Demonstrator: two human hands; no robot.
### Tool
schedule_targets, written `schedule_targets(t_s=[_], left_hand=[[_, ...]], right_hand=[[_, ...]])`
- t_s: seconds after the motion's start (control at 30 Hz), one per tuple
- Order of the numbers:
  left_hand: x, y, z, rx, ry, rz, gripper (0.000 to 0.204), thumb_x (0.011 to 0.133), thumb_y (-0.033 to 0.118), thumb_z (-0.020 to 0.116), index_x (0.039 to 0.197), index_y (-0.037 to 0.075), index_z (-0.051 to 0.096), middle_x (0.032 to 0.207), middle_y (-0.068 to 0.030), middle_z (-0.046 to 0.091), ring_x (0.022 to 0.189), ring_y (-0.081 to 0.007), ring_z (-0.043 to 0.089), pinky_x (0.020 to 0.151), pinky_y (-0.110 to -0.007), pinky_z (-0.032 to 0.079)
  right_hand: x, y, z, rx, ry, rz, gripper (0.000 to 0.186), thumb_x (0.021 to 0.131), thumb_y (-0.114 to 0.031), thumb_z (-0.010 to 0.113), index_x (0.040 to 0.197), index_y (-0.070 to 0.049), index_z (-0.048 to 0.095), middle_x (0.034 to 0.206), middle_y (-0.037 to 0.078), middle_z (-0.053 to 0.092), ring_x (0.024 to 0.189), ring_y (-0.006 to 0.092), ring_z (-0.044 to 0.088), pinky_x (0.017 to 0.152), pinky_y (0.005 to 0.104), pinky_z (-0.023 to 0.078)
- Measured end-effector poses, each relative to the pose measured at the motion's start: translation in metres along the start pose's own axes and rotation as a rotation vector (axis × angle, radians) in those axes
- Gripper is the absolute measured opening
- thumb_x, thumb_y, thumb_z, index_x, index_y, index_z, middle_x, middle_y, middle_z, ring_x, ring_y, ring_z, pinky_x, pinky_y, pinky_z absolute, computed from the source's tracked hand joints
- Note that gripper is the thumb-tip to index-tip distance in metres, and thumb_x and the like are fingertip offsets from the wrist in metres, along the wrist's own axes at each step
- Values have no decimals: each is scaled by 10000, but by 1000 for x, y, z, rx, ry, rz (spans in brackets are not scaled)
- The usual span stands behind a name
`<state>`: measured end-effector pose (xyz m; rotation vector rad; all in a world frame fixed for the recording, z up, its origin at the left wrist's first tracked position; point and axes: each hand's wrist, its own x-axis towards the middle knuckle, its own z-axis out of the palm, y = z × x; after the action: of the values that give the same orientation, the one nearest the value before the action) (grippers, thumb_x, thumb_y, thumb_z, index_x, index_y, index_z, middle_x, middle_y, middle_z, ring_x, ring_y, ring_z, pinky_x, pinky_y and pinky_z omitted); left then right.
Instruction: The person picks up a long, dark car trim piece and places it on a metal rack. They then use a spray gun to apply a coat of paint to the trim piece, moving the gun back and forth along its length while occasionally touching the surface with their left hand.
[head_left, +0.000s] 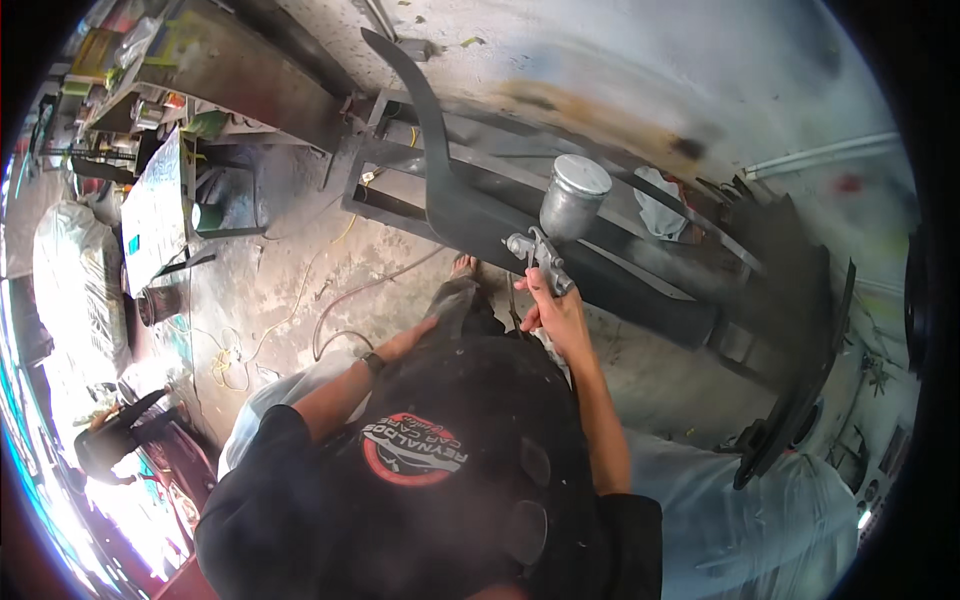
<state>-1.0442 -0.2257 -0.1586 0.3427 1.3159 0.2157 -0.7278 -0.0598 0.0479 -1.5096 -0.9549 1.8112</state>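
My right hand (555,308) is wrapped round the handle of a metal spray gun (540,252), its fingers at the trigger. On top of the gun sits a silver paint cup (575,195) with a round lid. Just beyond the gun lies a long dark grey car trim panel (490,212), with one curved end rising toward the far left. My left hand (410,340) rests by my left leg, with a dark watch on the wrist. Its fingers are mostly hidden.
A dark metal frame (385,212) supports the panel beside a paint-stained wall (640,60). A dark curved car part (800,400) stands at right. A hose (345,295) crosses the concrete floor. At left are a cluttered bench (225,75) and a plastic-wrapped object (80,280).
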Motion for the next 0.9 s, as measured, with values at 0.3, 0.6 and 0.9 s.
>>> schedule_targets(t_s=[0.3,0.6,0.9], left_hand=[[-50,81,8,76,-58,4,776,1016,616,478,1479,-7,495,1446,-127,569,1286,-202,543,1110,-305,389],[-55,110,10,178,24,0,751,952,666,563,1341,29,641,1228,-106,700,1039,-199,666,931,-311,504],[-48,130,25,265,19,-85,762,970,654,541,1298,-23,661,1235,-121,696,1090,-192,649,969,-304,482]], right_hand=[[38,-15,42,-94,-64,18,453,1035,-414,578,1216,0,607,905,68,645,438,98,504,381,257,386],[21,-7,20,-155,175,-10,436,1034,-401,579,1165,12,622,868,68,635,418,104,492,381,260,381],[-38,20,-68,37,612,12,449,1021,-405,603,1117,33,626,829,96,656,409,107,477,381,263,394]])
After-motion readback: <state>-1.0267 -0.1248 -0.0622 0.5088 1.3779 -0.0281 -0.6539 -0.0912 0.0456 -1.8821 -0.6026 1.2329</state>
